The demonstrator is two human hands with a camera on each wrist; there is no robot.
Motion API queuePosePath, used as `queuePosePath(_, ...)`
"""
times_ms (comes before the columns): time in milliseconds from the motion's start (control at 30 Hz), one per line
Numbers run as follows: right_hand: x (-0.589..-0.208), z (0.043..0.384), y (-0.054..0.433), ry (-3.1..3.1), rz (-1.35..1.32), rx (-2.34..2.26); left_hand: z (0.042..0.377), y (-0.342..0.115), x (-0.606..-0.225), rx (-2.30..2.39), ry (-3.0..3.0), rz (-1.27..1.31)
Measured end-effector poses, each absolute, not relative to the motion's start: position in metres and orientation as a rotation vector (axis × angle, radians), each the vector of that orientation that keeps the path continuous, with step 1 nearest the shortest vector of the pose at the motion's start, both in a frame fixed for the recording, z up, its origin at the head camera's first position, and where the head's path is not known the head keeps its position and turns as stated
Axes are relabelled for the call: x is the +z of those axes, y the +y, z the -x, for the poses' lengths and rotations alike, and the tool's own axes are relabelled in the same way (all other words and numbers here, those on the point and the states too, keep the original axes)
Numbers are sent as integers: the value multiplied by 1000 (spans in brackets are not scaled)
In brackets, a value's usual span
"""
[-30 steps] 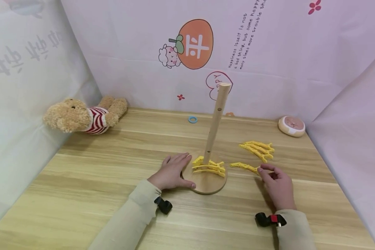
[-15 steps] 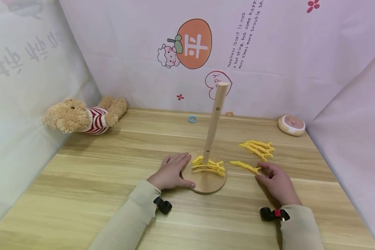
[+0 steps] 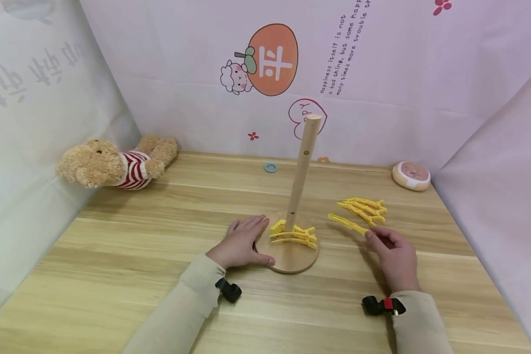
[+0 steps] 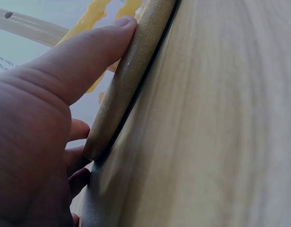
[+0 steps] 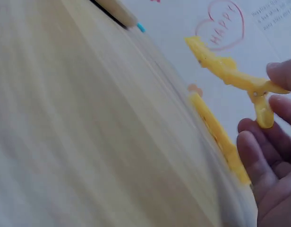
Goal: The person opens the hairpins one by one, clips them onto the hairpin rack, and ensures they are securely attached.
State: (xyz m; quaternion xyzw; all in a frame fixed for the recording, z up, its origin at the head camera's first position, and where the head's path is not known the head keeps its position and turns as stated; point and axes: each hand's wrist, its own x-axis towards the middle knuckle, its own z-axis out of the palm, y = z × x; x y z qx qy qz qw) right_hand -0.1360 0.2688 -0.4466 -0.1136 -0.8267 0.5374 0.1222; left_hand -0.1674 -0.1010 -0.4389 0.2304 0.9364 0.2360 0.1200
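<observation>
My right hand (image 3: 396, 258) pinches a yellow alligator hair clip (image 3: 346, 223) by its tail end. In the right wrist view this hair clip (image 5: 226, 71) hangs above the table, thumb on one tail arm and fingers at the other. My left hand (image 3: 243, 243) lies spread along the left side of a round wooden base (image 3: 289, 260), its thumb at the front rim. The left wrist view has the thumb and fingertips right at the base's edge (image 4: 122, 90). Several yellow hair clips (image 3: 294, 237) rest on the base by the upright wooden post (image 3: 300, 177).
Behind the right hand lies a fanned group of yellow hair clips (image 3: 364, 206). Farther back are a blue ring (image 3: 270, 167) and a round pink-and-white object (image 3: 411, 176). A teddy bear (image 3: 115, 164) lies at the back left. Printed cloth walls (image 3: 181, 88) bound the table.
My right hand has lifted one hair clip off the table, raising it slightly away from its earlier spot and turning it. The left hand has stayed at the base.
</observation>
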Motion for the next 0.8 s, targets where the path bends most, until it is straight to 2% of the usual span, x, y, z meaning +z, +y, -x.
queuePosePath(367, -438, 130, 243, -2275, 94, 1727, 168, -101, -439, 690, 2733, -668)
queuePosePath(600, -429, 125, 234, -2092, 98, 2023, 168, -101, -439, 691, 2733, -666)
queuePosePath(800, -424, 119, 220, -1726, -31, 2307, 168, -101, -439, 686, 2738, -667)
